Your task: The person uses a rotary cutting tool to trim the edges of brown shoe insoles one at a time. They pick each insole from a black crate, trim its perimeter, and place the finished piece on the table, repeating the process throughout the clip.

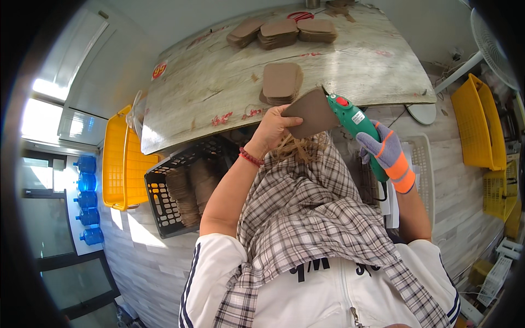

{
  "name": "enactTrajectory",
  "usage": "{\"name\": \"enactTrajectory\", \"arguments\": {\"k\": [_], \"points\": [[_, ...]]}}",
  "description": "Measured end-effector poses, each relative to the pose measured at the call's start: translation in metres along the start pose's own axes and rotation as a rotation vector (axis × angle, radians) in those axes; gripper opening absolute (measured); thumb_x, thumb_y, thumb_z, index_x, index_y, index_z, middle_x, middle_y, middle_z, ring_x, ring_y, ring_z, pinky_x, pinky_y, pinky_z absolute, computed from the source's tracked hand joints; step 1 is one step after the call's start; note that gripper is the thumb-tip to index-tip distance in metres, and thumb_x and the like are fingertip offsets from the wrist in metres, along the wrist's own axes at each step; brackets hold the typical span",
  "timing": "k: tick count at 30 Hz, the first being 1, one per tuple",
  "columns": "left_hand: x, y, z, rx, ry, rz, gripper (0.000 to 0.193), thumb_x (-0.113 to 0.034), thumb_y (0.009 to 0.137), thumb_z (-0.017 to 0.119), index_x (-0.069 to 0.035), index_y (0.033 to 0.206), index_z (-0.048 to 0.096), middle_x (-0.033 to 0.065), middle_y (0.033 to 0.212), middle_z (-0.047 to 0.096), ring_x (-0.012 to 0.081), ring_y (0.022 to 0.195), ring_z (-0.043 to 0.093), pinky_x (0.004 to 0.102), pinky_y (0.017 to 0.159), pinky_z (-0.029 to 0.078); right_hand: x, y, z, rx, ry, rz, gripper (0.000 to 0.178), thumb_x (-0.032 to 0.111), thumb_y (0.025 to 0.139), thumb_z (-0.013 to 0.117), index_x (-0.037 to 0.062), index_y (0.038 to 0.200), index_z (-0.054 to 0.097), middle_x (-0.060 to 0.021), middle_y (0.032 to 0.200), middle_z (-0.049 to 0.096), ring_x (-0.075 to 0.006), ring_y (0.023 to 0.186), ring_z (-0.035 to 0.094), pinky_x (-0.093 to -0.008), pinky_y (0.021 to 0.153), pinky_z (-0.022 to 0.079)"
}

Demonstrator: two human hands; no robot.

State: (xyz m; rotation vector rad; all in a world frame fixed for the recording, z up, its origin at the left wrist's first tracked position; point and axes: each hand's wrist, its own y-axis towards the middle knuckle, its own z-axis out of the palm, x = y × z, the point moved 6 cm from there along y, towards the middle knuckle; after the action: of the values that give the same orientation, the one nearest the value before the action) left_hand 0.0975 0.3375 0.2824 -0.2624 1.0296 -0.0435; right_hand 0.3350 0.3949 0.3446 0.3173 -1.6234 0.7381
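Note:
My bare left hand, with a red bead bracelet at the wrist, pinches a flat brown rounded-corner piece by its left edge. In a grey and orange glove, my right hand wraps round green electric scissors with a red button. Their dark tip meets the upper right edge of the piece; whether it is cutting I cannot tell. Just beyond my left hand, a stack of similar brown pieces sits at the table's near edge. Thin tan offcut strips lie on my plaid apron below the piece.
Three more stacks stand at the back of the worn table, by a red-handled tool. A black crate full of brown pieces is left of my lap. Yellow baskets flank the table; a white fan stands right.

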Motion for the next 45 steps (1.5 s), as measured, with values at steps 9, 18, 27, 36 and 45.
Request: {"name": "enactTrajectory", "arguments": {"k": [9, 18, 27, 36, 45], "points": [[-0.035, -0.007, -0.025, -0.043, 0.395, 0.163, 0.029, 0.003, 0.077, 0.065, -0.003, 0.104, 0.06, 0.0038, 0.094, 0.065, 0.0101, 0.083, 0.06, 0.0241, 0.074, 0.049, 0.001, -0.002, 0.001, 0.093, -0.103, 0.017, 0.037, 0.021, 0.084, 0.068, -0.0027, 0.108, 0.053, -0.0019, 0.062, 0.055, -0.0073, 0.048, 0.052, -0.0217, 0.045, 0.043], [-0.054, -0.012, -0.035, -0.123, 0.306, 0.228, 0.019, -0.002, 0.077, 0.068, -0.001, 0.095, 0.062, 0.0026, 0.086, 0.066, 0.009, 0.076, 0.06, 0.0227, 0.071, 0.048, -0.007, -0.001, 0.009, 0.176, -0.154, 0.055, 0.041, 0.028, 0.084, 0.067, -0.0019, 0.109, 0.055, -0.003, 0.065, 0.056, -0.0093, 0.051, 0.054, -0.0236, 0.047, 0.045], [-0.053, -0.014, -0.025, -0.039, 0.419, 0.156, 0.015, -0.004, 0.078, 0.068, 0.0, 0.092, 0.065, 0.0028, 0.083, 0.066, 0.009, 0.074, 0.061, 0.0225, 0.069, 0.048, -0.005, -0.002, 0.019, 0.199, -0.179, 0.108, 0.04, 0.022, 0.082, 0.07, -0.0009, 0.112, 0.056, -0.0009, 0.07, 0.058, -0.0052, 0.054, 0.053, -0.0204, 0.046, 0.044], [-0.046, -0.018, -0.007, 0.079, 0.482, 0.037, 0.013, -0.002, 0.078, 0.067, -0.003, 0.09, 0.065, 0.0003, 0.083, 0.066, 0.0074, 0.074, 0.059, 0.0215, 0.07, 0.047, -0.004, 0.004, 0.035, 0.226, -0.193, 0.073, 0.035, 0.023, 0.082, 0.07, -0.0004, 0.105, 0.057, 0.0004, 0.068, 0.057, -0.005, 0.053, 0.051, -0.0207, 0.047, 0.042], [-0.023, -0.009, -0.018, 0.174, 0.549, 0.028, 0.028, 0.0, 0.076, 0.067, -0.005, 0.103, 0.062, -0.0001, 0.098, 0.063, 0.0093, 0.09, 0.057, 0.0241, 0.081, 0.045, -0.004, 0.027, 0.066, 0.266, -0.086, 0.034, 0.037, 0.022, 0.083, 0.069, -0.0016, 0.108, 0.055, -0.0002, 0.069, 0.056, -0.0059, 0.053, 0.051, -0.0209, 0.047, 0.043]]}}
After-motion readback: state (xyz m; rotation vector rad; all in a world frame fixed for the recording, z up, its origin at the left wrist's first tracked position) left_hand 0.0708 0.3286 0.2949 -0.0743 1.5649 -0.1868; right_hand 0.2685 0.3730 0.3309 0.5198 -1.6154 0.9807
